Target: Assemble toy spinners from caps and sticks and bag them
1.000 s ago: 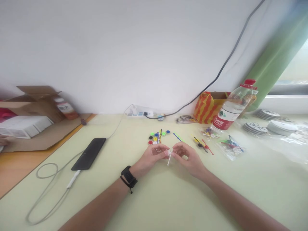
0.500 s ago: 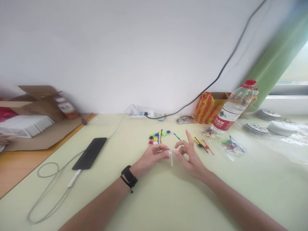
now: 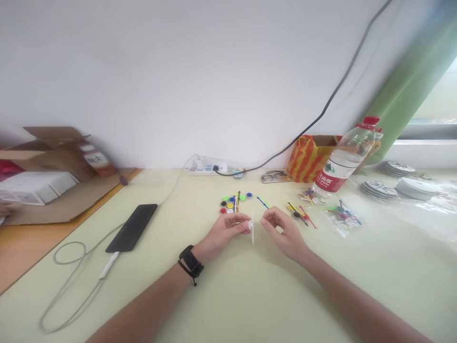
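My left hand [image 3: 228, 233] pinches a small white piece with a thin white pointer [image 3: 253, 233] standing upright on its right side, slightly blurred. To the right of it, my right hand [image 3: 283, 232] has its fingers curled, with the thumb near the index finger; whether anything is between them is too small to see. Behind the left hand lie several coloured round pieces [image 3: 230, 206] and some thin arrows [image 3: 239, 202]. A blue and green arrow [image 3: 263, 202] lies behind the right hand, and more arrows [image 3: 298, 213] lie to its right.
A large water bottle [image 3: 344, 159] stands before a striped bag [image 3: 305, 157]. Small plastic bags of parts [image 3: 344, 216] and stacked discs [image 3: 379, 190] are at the right. A phone [image 3: 132, 227] on a cable lies left, near a cardboard box [image 3: 64, 152]. A power strip [image 3: 205, 170] sits by the wall.
My right hand's raised index finger has curled down towards the thumb. The white pointer in my left hand now looks blurred. My left hand has hardly moved.
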